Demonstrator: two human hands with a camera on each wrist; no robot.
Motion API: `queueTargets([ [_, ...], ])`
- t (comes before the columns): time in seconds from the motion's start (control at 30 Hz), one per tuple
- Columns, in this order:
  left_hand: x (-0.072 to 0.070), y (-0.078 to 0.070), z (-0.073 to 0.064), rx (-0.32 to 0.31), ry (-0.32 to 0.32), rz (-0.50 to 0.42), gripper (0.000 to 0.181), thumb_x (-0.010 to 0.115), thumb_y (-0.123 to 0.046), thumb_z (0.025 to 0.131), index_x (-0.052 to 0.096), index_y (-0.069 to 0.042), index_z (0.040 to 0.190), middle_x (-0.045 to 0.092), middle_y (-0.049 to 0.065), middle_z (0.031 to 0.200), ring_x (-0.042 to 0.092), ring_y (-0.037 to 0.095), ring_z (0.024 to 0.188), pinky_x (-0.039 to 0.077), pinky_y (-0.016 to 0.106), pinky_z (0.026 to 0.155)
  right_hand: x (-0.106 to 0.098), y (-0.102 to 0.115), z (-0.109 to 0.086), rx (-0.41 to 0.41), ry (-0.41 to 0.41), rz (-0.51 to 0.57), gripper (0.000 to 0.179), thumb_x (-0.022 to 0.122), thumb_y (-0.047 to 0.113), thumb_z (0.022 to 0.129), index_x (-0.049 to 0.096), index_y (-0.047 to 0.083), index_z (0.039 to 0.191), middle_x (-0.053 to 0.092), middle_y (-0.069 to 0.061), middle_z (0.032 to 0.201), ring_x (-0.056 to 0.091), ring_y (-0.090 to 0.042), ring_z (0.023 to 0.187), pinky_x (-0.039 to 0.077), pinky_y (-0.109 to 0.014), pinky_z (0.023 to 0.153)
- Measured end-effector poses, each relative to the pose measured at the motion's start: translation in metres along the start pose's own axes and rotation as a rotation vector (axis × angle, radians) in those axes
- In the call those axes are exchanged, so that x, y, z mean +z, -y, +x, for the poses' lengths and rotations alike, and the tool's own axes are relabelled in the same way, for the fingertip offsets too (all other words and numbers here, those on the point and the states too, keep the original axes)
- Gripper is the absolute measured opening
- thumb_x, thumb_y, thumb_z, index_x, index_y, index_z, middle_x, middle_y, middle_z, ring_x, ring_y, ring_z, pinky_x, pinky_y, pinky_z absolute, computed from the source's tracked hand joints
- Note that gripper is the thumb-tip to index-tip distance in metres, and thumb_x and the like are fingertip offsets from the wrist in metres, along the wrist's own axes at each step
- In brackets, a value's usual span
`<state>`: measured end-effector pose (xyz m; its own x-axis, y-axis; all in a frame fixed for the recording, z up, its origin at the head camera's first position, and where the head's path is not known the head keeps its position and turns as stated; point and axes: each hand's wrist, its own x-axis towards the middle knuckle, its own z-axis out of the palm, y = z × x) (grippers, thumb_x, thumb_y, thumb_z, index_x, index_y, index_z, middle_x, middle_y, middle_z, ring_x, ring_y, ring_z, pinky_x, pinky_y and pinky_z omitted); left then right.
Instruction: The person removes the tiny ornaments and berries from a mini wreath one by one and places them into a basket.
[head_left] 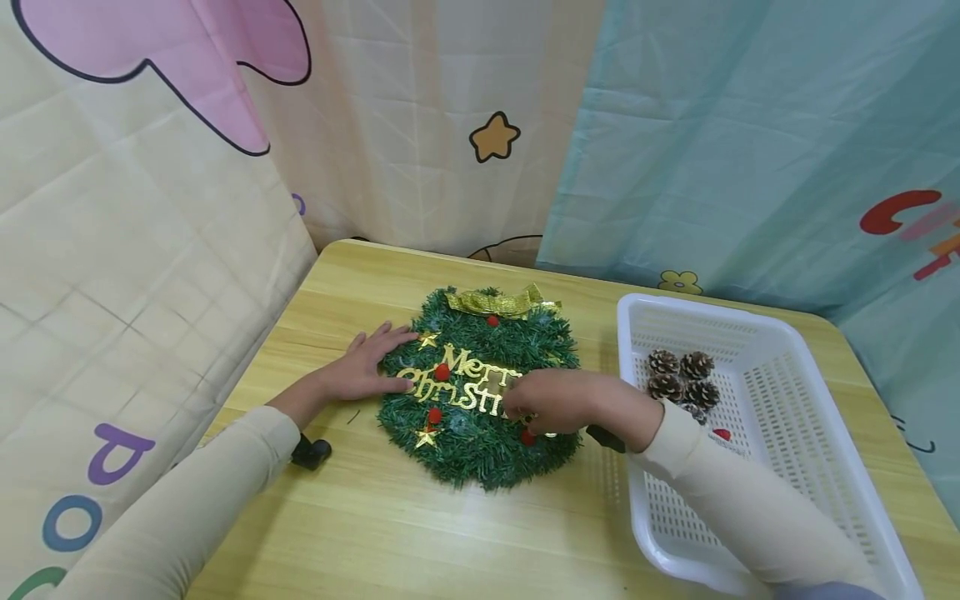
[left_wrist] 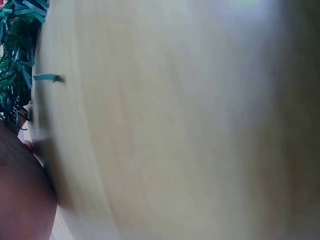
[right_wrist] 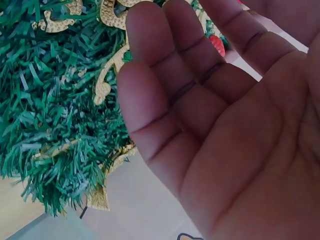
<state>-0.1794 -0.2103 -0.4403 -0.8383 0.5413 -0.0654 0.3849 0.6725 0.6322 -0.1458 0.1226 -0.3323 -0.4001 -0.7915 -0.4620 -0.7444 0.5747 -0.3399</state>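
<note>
A green tinsel wreath lies on the wooden table, with a gold Merry Christmas sign across its middle. Red berries, gold stars and a gold bow decorate it. My left hand, fingers spread, rests at the wreath's left edge, thumb by the sign. Over the sign's right end, my right hand reaches in with bent fingers. Its thumb and index tips are out of the right wrist view; I cannot tell whether they pinch the sign.
To the right stands a white plastic basket holding several pine cones and a small red-topped item. A loose green tinsel strand lies on the table left of the wreath. Printed curtains hang close behind.
</note>
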Motion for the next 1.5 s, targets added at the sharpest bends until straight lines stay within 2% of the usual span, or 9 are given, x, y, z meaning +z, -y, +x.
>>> queueTargets([
  [0.17, 0.001, -0.001, 0.000, -0.003, -0.001, -0.003, 0.083, 0.068, -0.048, 0.090, 0.030, -0.017, 0.157, 0.020, 0.013, 0.163, 0.001, 0.038, 0.150, -0.008, 0.065, 0.113, 0.003, 0.000, 0.004, 0.020, 0.020, -0.017, 0.015, 0.072, -0.002, 0.085, 0.064, 0.011, 0.089, 0.059, 0.003, 0.088, 0.051, -0.010, 0.079, 0.047, -0.027, 0.074],
  [0.4, 0.000, -0.001, 0.001, -0.010, 0.003, 0.003, 0.083, 0.068, -0.048, 0.090, 0.030, -0.017, 0.157, 0.019, 0.012, 0.164, 0.001, 0.038, 0.150, -0.008, 0.065, 0.113, 0.007, -0.003, 0.007, 0.004, 0.023, -0.059, 0.025, 0.071, -0.005, 0.083, 0.053, 0.012, 0.074, 0.040, 0.006, 0.070, 0.033, -0.011, 0.066, 0.030, -0.025, 0.062],
  [0.6, 0.000, -0.001, 0.001, -0.017, 0.003, 0.005, 0.083, 0.068, -0.048, 0.090, 0.030, -0.018, 0.157, 0.019, 0.012, 0.164, 0.000, 0.038, 0.150, -0.008, 0.065, 0.113, 0.009, -0.006, 0.007, 0.019, 0.031, -0.062, 0.024, 0.068, -0.007, 0.083, 0.057, 0.012, 0.075, 0.046, 0.007, 0.068, 0.035, -0.009, 0.063, 0.032, -0.023, 0.059],
  [0.77, 0.000, -0.001, 0.001, -0.025, 0.005, 0.006, 0.083, 0.068, -0.049, 0.090, 0.030, -0.018, 0.157, 0.019, 0.012, 0.164, 0.000, 0.037, 0.150, -0.008, 0.065, 0.113, 0.010, -0.006, 0.007, 0.009, 0.042, -0.079, 0.029, 0.071, -0.001, 0.086, 0.052, 0.014, 0.071, 0.041, 0.007, 0.065, 0.032, -0.009, 0.061, 0.029, -0.023, 0.058],
  [1.2, -0.001, -0.003, 0.001, -0.022, 0.008, -0.002, 0.083, 0.069, -0.047, 0.090, 0.030, -0.018, 0.157, 0.019, 0.012, 0.164, 0.000, 0.038, 0.150, -0.008, 0.065, 0.113, 0.013, -0.008, 0.010, 0.010, 0.041, -0.068, 0.027, 0.072, -0.002, 0.086, 0.056, 0.015, 0.071, 0.046, 0.008, 0.065, 0.034, -0.008, 0.060, 0.030, -0.022, 0.058],
  [1.5, -0.001, -0.003, 0.001, -0.021, 0.012, -0.004, 0.082, 0.068, -0.048, 0.091, 0.030, -0.018, 0.157, 0.018, 0.012, 0.164, 0.000, 0.038, 0.150, -0.008, 0.064, 0.113, 0.014, -0.011, 0.010, 0.009, 0.033, -0.052, 0.023, 0.071, -0.002, 0.087, 0.060, 0.014, 0.073, 0.051, 0.009, 0.068, 0.040, -0.008, 0.061, 0.037, -0.023, 0.059],
])
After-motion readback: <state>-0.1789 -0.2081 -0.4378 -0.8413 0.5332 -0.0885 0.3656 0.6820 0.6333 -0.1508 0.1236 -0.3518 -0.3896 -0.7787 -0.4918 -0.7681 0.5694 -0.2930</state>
